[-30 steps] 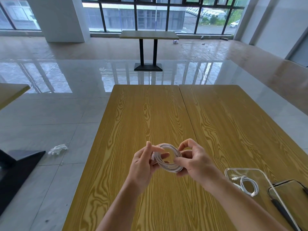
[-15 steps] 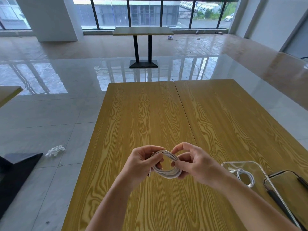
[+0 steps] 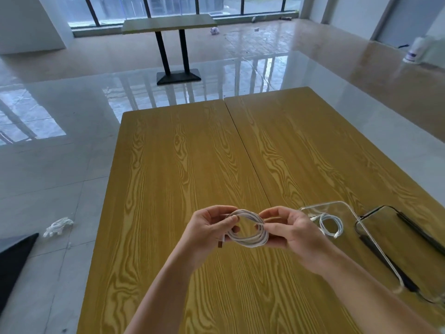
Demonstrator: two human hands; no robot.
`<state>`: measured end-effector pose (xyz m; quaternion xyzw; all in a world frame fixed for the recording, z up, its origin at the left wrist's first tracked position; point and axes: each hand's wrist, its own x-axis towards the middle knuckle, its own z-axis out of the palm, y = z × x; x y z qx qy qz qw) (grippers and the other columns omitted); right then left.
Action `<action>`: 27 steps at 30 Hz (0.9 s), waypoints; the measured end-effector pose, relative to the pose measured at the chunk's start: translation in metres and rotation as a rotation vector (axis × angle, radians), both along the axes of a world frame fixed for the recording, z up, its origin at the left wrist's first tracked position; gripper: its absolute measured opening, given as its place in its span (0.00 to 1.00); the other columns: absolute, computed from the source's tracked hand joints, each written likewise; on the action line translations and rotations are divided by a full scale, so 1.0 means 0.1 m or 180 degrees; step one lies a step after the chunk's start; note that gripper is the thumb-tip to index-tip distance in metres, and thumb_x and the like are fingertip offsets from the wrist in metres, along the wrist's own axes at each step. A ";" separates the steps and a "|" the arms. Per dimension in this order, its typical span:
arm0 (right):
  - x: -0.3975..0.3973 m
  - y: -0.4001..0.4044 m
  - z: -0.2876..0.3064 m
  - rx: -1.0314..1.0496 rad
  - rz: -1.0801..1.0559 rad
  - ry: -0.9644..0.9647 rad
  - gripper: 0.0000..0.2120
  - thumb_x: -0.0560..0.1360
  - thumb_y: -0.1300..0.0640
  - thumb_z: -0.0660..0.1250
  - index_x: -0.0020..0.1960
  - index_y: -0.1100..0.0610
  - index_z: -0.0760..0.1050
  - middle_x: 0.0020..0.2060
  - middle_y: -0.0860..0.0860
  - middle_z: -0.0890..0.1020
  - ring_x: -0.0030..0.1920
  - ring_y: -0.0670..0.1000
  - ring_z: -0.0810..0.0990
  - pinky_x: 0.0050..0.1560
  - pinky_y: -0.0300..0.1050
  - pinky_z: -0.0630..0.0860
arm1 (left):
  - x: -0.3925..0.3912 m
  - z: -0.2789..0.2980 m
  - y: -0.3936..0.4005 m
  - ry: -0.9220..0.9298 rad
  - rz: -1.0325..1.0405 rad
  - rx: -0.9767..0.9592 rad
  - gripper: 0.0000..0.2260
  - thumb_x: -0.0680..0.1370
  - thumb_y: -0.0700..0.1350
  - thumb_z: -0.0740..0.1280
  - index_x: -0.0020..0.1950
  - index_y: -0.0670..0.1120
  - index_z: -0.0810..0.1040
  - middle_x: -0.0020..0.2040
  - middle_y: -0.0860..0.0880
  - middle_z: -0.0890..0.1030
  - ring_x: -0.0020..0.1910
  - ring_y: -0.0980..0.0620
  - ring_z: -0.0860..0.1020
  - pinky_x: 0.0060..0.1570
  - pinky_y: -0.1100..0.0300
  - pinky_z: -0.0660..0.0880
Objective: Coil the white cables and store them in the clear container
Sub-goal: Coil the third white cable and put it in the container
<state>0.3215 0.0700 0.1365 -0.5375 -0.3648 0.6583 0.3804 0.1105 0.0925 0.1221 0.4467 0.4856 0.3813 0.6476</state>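
White cable (image 3: 249, 231), wound into a loose round coil, is hanging in the air between your two hands, low in the middle of the frame and above the wooden table (image 3: 183, 165). Your left hand (image 3: 208, 229) is gripping the coil's left side, fingers curled around the strands, with a plug end sticking out below them. Your right hand (image 3: 292, 231) is pinching the coil's right side between thumb and fingers. Just right of that hand, the clear container (image 3: 375, 247) is lying on the table with a second coiled cable (image 3: 331, 224) resting inside it. A dark-edged lid (image 3: 409, 239) is lying beside it at the right edge. At lower left, a white bundle (image 3: 58, 226) is lying on the tiled floor.
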 end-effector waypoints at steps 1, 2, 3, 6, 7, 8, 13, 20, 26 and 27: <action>0.05 -0.02 -0.04 -0.0057 -0.0138 0.0067 0.09 0.77 0.68 0.67 0.56 0.66 0.78 0.50 0.64 0.85 0.51 0.60 0.86 0.53 0.55 0.82 | 0.05 -0.01 0.01 0.0049 -0.0087 -0.0045 0.06 0.77 0.39 0.71 0.52 0.45 0.85 0.47 0.41 0.86 0.43 0.46 0.84 0.42 0.53 0.81; 0.12 -0.05 -0.09 -0.0113 -0.0251 0.0117 0.09 0.77 0.69 0.67 0.56 0.66 0.78 0.50 0.64 0.85 0.51 0.60 0.86 0.53 0.54 0.82 | 0.11 -0.03 0.02 0.0108 -0.0169 -0.0092 0.06 0.77 0.40 0.71 0.52 0.46 0.85 0.47 0.41 0.86 0.44 0.47 0.84 0.42 0.55 0.81; 0.18 -0.08 -0.11 -0.0159 -0.0342 0.0138 0.09 0.77 0.69 0.66 0.56 0.66 0.79 0.50 0.63 0.85 0.50 0.59 0.86 0.53 0.54 0.82 | 0.17 -0.05 0.04 0.0174 -0.0242 -0.0140 0.06 0.77 0.40 0.71 0.52 0.46 0.85 0.47 0.42 0.86 0.44 0.48 0.84 0.41 0.57 0.80; 0.37 -0.20 -0.19 -0.0265 -0.0541 0.0090 0.08 0.77 0.69 0.65 0.55 0.65 0.79 0.48 0.62 0.86 0.49 0.58 0.86 0.53 0.52 0.82 | 0.39 -0.12 0.07 0.0360 -0.0450 -0.0284 0.05 0.78 0.40 0.71 0.52 0.45 0.85 0.46 0.43 0.87 0.43 0.49 0.84 0.43 0.56 0.81; 0.44 -0.23 -0.22 -0.0312 -0.0619 0.0096 0.08 0.77 0.69 0.65 0.55 0.65 0.79 0.48 0.62 0.86 0.49 0.58 0.86 0.52 0.52 0.82 | 0.48 -0.14 0.09 0.0409 -0.0526 -0.0326 0.05 0.77 0.40 0.71 0.52 0.45 0.85 0.45 0.43 0.87 0.42 0.49 0.84 0.45 0.53 0.82; 0.55 -0.27 -0.27 -0.0370 -0.0714 0.0122 0.08 0.78 0.69 0.64 0.55 0.65 0.78 0.48 0.62 0.86 0.49 0.58 0.86 0.52 0.51 0.82 | 0.62 -0.18 0.10 0.0473 -0.0619 -0.0377 0.05 0.77 0.40 0.71 0.52 0.44 0.85 0.45 0.43 0.86 0.42 0.49 0.83 0.47 0.52 0.82; 0.97 -0.39 -0.41 -0.0609 -0.1073 0.0259 0.08 0.78 0.71 0.63 0.54 0.67 0.78 0.48 0.64 0.85 0.48 0.60 0.86 0.49 0.51 0.83 | 1.08 -0.32 0.13 0.0736 -0.0994 -0.0441 0.04 0.77 0.42 0.73 0.50 0.47 0.86 0.43 0.44 0.87 0.40 0.50 0.82 0.46 0.50 0.81; 1.58 -0.42 -0.52 -0.0718 -0.1020 -0.0242 0.07 0.79 0.69 0.64 0.53 0.66 0.80 0.47 0.62 0.86 0.49 0.60 0.86 0.48 0.48 0.84 | 1.73 -0.48 0.12 0.1250 -0.1257 -0.0472 0.07 0.76 0.44 0.73 0.54 0.49 0.85 0.45 0.50 0.87 0.43 0.52 0.83 0.53 0.48 0.80; 2.13 -0.34 -0.65 -0.0794 -0.0695 -0.0703 0.06 0.78 0.69 0.66 0.52 0.67 0.81 0.46 0.62 0.86 0.48 0.58 0.87 0.49 0.49 0.84 | 2.21 -0.64 0.06 0.1542 -0.1491 -0.0617 0.06 0.74 0.46 0.71 0.49 0.56 0.84 0.44 0.49 0.87 0.43 0.47 0.82 0.54 0.40 0.79; 2.20 -0.32 -0.68 -0.0806 -0.0620 -0.0762 0.06 0.78 0.69 0.66 0.52 0.66 0.81 0.46 0.62 0.86 0.48 0.57 0.87 0.51 0.50 0.84 | 2.27 -0.66 0.05 0.1601 -0.1502 -0.0625 0.07 0.74 0.45 0.71 0.51 0.54 0.84 0.43 0.50 0.87 0.43 0.47 0.84 0.53 0.41 0.80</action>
